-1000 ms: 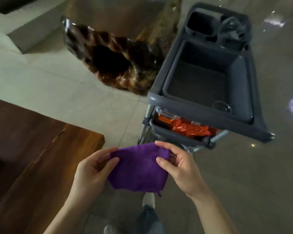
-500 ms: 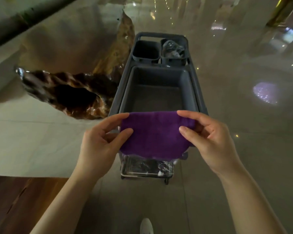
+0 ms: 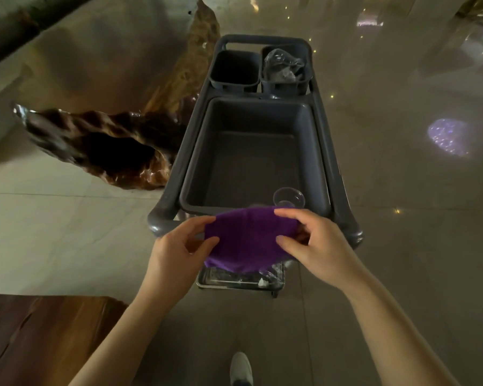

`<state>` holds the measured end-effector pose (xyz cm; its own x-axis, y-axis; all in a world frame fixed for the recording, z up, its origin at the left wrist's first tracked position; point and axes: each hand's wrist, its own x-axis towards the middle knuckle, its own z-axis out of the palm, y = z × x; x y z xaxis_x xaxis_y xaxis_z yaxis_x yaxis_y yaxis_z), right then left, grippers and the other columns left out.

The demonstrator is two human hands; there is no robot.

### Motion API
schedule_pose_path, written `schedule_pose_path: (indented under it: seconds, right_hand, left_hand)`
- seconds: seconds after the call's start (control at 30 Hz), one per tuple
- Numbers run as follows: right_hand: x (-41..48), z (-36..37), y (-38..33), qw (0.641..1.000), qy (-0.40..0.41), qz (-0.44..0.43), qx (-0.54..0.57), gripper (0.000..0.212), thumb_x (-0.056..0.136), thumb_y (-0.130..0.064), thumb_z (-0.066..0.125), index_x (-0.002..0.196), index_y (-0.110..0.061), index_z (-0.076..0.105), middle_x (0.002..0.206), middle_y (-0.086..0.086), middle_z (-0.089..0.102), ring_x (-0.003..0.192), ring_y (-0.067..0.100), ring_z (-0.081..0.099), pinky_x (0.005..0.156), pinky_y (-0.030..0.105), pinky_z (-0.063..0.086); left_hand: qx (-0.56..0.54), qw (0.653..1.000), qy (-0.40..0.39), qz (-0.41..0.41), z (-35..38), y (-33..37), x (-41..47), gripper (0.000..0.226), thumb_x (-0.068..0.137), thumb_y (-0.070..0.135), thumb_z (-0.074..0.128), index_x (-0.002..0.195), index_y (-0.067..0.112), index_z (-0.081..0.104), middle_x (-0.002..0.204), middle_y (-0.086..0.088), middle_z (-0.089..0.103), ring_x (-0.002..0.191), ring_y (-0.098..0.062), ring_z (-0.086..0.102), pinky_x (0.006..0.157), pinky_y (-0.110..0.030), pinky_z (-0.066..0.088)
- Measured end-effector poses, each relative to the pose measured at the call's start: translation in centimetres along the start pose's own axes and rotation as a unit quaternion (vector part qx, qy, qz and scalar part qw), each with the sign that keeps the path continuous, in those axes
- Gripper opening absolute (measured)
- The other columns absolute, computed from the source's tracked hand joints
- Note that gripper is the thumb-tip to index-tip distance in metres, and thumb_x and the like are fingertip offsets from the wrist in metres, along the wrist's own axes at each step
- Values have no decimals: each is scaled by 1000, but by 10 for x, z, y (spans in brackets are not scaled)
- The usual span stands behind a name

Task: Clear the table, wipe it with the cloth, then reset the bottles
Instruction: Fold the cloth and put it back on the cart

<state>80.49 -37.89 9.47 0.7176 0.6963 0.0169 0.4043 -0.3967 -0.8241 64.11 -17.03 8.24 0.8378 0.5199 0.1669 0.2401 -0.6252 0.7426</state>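
Both of my hands hold a folded purple cloth (image 3: 247, 239) just in front of the near rim of a grey service cart (image 3: 343, 174). My left hand (image 3: 179, 250) pinches the cloth's left edge and my right hand (image 3: 318, 247) pinches its right edge. The cart's big tub holds a clear plastic cup (image 3: 288, 198) in its near right corner. A corner of the brown wooden table (image 3: 39, 338) shows at the lower left. No bottles are in view.
Two small bins sit at the cart's far end, the left bin (image 3: 233, 69) dark inside, the right bin (image 3: 285, 68) holding crumpled clear plastic. A carved dark wood piece (image 3: 101, 149) stands left of the cart. A lower metal tray (image 3: 240, 280) shows under the cloth. My shoe (image 3: 241, 367) is on the glossy floor.
My view swung from the table corner onto the cart, now seen straight on. Both hands kept hold of the cloth, which sits lower against the cart's near rim, uncovering the cup.
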Motion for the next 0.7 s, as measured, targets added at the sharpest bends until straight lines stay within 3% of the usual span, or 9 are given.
schedule_pose_path:
  seconds: [0.07,0.17,0.27,0.43,0.57,0.7]
  right_hand:
    - [0,5,3,997,-10,-17,-74,54,83,-26,79,133,-31,61,110,-22,65,102,-9,59,91,10,44]
    - [1,12,4,992,-29,-23,-122,57,83,-29,79,136,-26,59,116,-10,62,113,8,56,103,33,45]
    - [3,18,8,983,-18,-15,-182,56,84,-34,78,136,-28,59,119,-6,58,119,18,50,108,42,37]
    - [5,20,19,966,1,-24,-258,52,83,-43,76,133,-38,62,119,-4,44,115,20,42,105,38,32]
    - [7,17,26,962,-14,-42,-270,52,87,-48,71,136,-38,58,144,-8,39,134,17,34,110,42,27]
    - [12,16,28,957,-53,-56,-278,50,93,-47,62,139,-35,50,135,-14,60,124,11,55,108,36,27]
  left_hand:
    - [63,998,-5,29,6,-5,-3,45,87,17,73,131,18,64,104,-1,76,90,-7,74,80,-17,55]
    - [116,991,-17,65,12,-7,-7,51,80,11,80,129,9,65,105,-8,76,91,-17,76,83,-25,55]
    - [130,989,-17,75,15,-8,-8,53,78,9,81,128,5,66,118,-14,70,93,-23,75,83,-31,60]
    - [186,980,-35,52,20,-12,-4,53,83,14,77,134,8,63,140,-14,60,98,-30,74,80,-43,63]
    - [206,975,-46,63,21,-14,2,51,90,18,70,138,11,59,138,-10,62,101,-30,73,82,-44,62]
    - [223,970,-65,69,18,-15,13,46,93,23,66,137,16,58,136,-5,62,99,-27,73,81,-41,62]
